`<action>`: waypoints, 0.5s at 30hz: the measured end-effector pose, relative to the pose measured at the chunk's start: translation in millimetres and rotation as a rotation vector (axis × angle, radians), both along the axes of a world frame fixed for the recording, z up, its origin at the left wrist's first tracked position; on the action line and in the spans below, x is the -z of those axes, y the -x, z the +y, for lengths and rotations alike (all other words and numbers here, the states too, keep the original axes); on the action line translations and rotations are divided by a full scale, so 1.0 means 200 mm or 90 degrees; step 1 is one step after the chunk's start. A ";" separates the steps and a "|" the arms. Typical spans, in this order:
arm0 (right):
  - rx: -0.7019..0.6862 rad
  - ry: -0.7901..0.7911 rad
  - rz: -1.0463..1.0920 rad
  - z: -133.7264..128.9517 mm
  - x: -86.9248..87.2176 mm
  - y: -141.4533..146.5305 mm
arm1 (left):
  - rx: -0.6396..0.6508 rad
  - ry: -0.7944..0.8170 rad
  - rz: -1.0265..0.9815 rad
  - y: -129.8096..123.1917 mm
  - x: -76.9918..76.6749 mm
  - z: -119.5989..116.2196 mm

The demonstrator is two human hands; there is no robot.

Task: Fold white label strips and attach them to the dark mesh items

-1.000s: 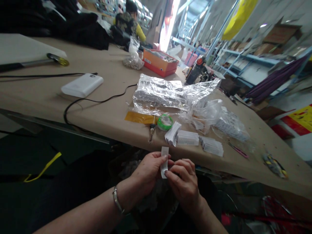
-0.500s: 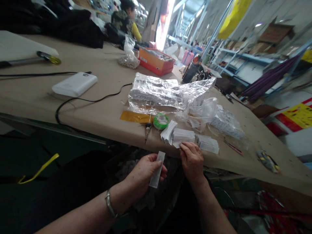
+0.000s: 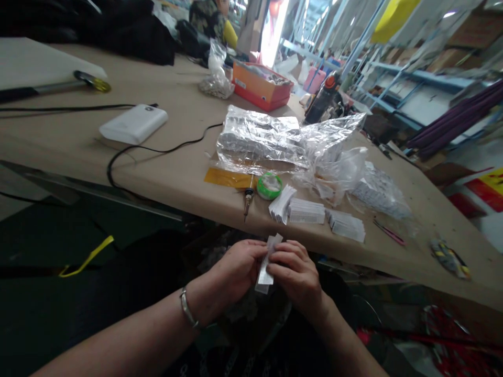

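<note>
White strips (image 3: pixel 267 273) btwn L hand (image 3: pixel 236 268) & R hand (image 3: pixel 297 273), both nearly closed, pinching 'em.

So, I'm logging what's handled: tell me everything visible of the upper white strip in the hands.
The upper strip is narrow, flat, pale and papery-looking, any print too blurred to read. It lies askew over a second strip, in front of the table's edge, lower end nearer the person. Fingers of the right hand touch it; whether the left hand does is unclear.
</note>
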State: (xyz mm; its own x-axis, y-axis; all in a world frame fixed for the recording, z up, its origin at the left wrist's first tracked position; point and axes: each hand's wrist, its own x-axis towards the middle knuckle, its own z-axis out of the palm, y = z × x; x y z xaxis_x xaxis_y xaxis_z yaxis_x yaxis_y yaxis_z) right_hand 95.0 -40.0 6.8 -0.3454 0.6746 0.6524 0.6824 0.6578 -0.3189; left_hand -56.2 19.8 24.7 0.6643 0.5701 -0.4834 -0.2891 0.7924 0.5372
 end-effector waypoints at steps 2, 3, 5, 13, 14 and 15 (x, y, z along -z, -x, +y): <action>-0.006 0.009 -0.022 0.00 0.02 0.01 | 0.000 0.013 -0.006 0.00 0.00 0.00; -0.007 0.010 -0.029 0.00 0.03 0.01 | 0.001 0.018 -0.008 0.01 0.00 0.00; -0.009 0.012 -0.040 -0.01 0.04 0.00 | -0.002 0.028 -0.011 0.01 0.00 0.00; -0.019 0.006 -0.052 -0.01 0.04 0.01 | -0.019 0.007 -0.025 0.00 0.02 -0.02; -0.021 0.008 -0.051 -0.01 0.04 0.01 | -0.020 0.012 -0.025 0.00 0.03 -0.02; -0.022 0.012 -0.050 -0.02 0.03 0.02 | -0.020 0.018 -0.023 0.00 0.03 -0.02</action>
State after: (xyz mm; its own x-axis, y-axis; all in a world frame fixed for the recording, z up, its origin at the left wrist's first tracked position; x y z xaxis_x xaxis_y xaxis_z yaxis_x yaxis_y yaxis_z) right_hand 90.5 -43.1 1.0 -0.4179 0.6730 0.6102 0.6828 0.6758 -0.2777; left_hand -55.6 15.0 19.0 0.6631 0.5779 -0.4757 -0.3327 0.7969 0.5043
